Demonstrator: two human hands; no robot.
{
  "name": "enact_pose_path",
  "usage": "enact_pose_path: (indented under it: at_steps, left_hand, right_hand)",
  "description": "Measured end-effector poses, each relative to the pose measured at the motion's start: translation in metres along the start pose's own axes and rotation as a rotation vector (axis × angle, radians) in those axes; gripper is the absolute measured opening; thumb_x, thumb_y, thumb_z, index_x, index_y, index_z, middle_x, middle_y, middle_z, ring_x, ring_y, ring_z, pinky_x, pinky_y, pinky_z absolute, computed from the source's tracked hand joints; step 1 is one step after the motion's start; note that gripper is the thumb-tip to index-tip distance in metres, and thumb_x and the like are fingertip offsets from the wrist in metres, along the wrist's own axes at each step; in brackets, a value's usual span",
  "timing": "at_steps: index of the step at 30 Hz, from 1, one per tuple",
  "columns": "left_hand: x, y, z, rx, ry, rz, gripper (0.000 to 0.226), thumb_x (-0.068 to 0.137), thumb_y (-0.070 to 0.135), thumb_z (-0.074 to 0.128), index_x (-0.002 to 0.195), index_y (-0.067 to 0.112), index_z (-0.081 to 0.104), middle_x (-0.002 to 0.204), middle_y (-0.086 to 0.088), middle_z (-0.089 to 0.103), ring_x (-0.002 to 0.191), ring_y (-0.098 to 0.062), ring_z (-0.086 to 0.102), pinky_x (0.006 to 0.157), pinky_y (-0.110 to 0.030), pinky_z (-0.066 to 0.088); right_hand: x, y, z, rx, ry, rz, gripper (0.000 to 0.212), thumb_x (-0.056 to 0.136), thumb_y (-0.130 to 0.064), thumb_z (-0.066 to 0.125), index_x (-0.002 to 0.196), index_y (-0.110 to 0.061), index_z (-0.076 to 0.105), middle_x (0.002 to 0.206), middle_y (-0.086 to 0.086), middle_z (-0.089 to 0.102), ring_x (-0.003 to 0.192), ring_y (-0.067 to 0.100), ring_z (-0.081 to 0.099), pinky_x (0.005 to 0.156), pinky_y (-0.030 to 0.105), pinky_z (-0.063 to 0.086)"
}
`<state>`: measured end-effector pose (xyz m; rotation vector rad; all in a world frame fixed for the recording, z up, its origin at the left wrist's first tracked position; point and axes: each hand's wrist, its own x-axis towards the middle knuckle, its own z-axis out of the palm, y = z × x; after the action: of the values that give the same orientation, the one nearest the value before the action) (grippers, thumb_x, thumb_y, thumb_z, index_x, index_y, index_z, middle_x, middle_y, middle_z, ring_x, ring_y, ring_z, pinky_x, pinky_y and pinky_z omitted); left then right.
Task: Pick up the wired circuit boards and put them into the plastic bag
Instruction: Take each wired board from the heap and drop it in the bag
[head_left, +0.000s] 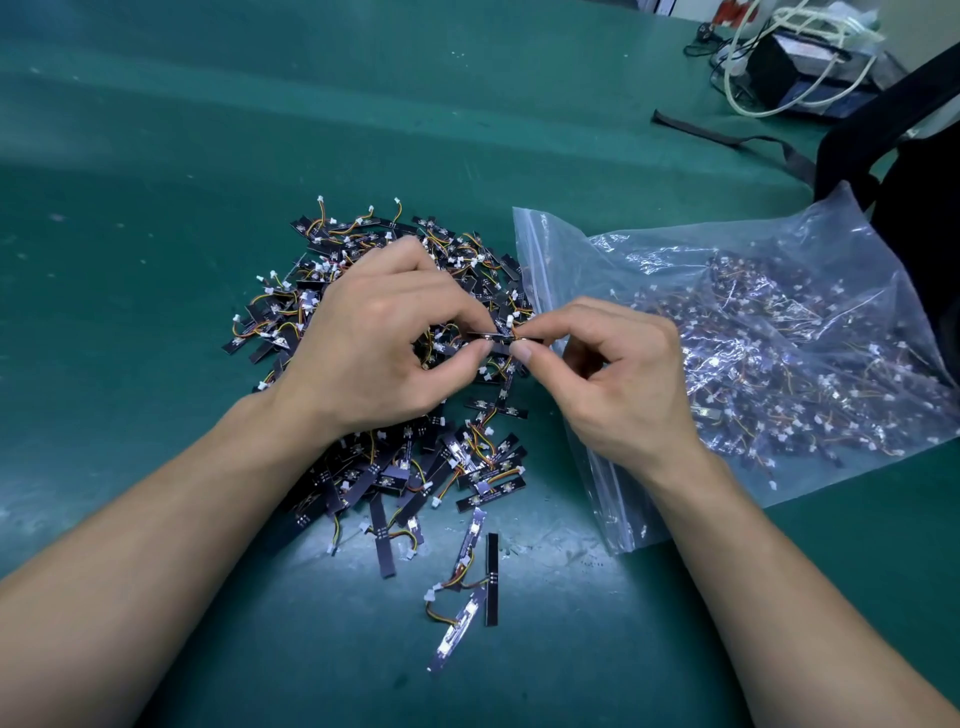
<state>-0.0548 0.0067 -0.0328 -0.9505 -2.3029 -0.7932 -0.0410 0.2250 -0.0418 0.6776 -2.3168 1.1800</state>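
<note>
Both grips are on one board: left grip (382, 332) and right grip (621, 374) each pinch, thumb + forefinger, one end of a narrow dark wired circuit board (503, 339). It's held about level just above the pile, w/ the other fingers curled in loosely. Nothing else in either grip, as far as I can tell. The held board sits right by the zip edge of the plastic bag (550, 244), not yet inside.

Under & around the left grip is the pile of loose boards (395, 473) on the green bench (156, 182). They're black strips w/ orange/yellow leads and small white plugs, thickly tangled. A few strays (491, 577) lie apart from it, nearer me.

The bag lies flat on the bench to the right, zip edge facing the pile and touching or overlapping its right fringe. Can't tell if the mouth is open. Inside, a big mass of bagged boards (779, 364) shows through the clear film.

Progress, my read: approx. halfway, maybe a bit past. Bag contents look about equal to what's left out, but I can't count either. Left to do: this board in, then the rest of the pile + strays. The leads look snag-prone, so I'd expect clumps to lift together.

Far right there's a black backpack (924, 234) w/ a strap (727, 136). Top right, a black box (795, 67).
</note>
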Motion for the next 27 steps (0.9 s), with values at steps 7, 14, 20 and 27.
enact_pose_path:
  at_steps: [7,14,20,27]
  left_hand:
    - [0.0005,0.0009,-0.0008,0.028,0.027,0.003,0.009,0.091,0.018,0.074,0.086,0.012,0.078,0.077,0.003,0.072,0.073,-0.025,0.053,0.069,-0.045,0.048]
    - [0.0,0.0003,-0.0006,0.014,0.027,0.011,0.01,0.091,0.02,0.075,0.088,0.012,0.078,0.081,0.005,0.072,0.074,-0.024,0.053,0.069,-0.043,0.048]
    - [-0.0001,0.0007,0.0,-0.002,0.026,0.02,0.012,0.09,0.023,0.075,0.09,0.011,0.077,0.084,0.005,0.073,0.074,-0.023,0.053,0.071,-0.037,0.047]
    - [0.0001,-0.0007,0.0004,0.015,0.03,0.009,0.009,0.091,0.02,0.075,0.087,0.012,0.077,0.08,0.003,0.072,0.073,-0.027,0.054,0.069,-0.044,0.048]
  right_hand:
    - [-0.0007,-0.001,0.0004,0.023,-0.008,0.021,0.014,0.081,-0.015,0.083,0.094,-0.016,0.078,0.078,-0.009,0.068,0.047,0.014,0.052,0.052,0.014,0.037]
    - [0.0005,0.001,0.0003,0.012,0.015,0.003,0.009,0.084,-0.009,0.081,0.089,-0.015,0.079,0.076,-0.014,0.065,0.052,0.004,0.05,0.056,0.009,0.035]
    - [0.0015,0.0006,-0.0013,0.009,0.012,-0.02,0.006,0.084,-0.007,0.081,0.088,-0.01,0.079,0.076,-0.011,0.065,0.058,0.001,0.052,0.058,0.013,0.039]
    - [-0.0007,-0.0017,-0.0014,0.024,-0.014,0.011,0.013,0.08,-0.013,0.083,0.092,-0.015,0.078,0.078,-0.009,0.068,0.046,0.012,0.051,0.053,0.013,0.035]
